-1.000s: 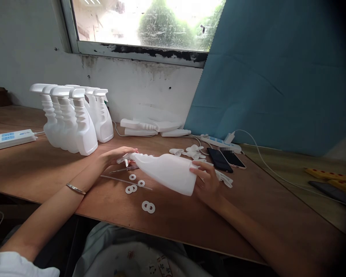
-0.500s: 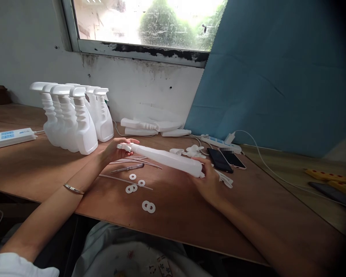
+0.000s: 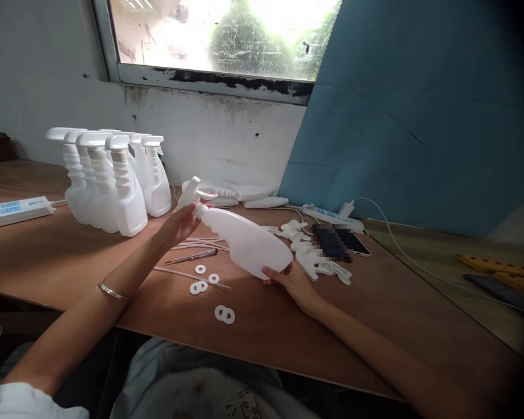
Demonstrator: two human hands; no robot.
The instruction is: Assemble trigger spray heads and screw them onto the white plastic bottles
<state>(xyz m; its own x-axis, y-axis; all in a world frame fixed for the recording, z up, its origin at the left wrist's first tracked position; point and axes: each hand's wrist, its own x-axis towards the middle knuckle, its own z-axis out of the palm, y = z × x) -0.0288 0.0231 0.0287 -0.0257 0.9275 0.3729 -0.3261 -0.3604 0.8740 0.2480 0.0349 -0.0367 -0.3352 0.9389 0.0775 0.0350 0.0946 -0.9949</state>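
A white spray bottle (image 3: 248, 240) hangs tilted above the table between my hands, its trigger head up at the left and its base down at the right. My left hand (image 3: 184, 220) is closed around the collar just below the trigger head. The base end rests in my right hand (image 3: 294, 283), thumb on the near face and fingers partly hidden behind. Below the bottle lie several white ring washers (image 3: 199, 287), a screwdriver (image 3: 196, 255) and thin clear tubes (image 3: 192, 277). Loose white trigger heads (image 3: 327, 269) lie beyond my right hand.
Several assembled spray bottles (image 3: 128, 198) stand at the back left, beside a power strip (image 3: 15, 212). White bottles without heads (image 3: 255, 193) lie along the wall. Two phones (image 3: 358, 242) and another power strip (image 3: 332, 216) with a white cable are at the right.
The bottle has rolled in my hands, from edge-on to its broad side facing me, and the trigger head now points up. My right hand has shifted slightly lower and left.
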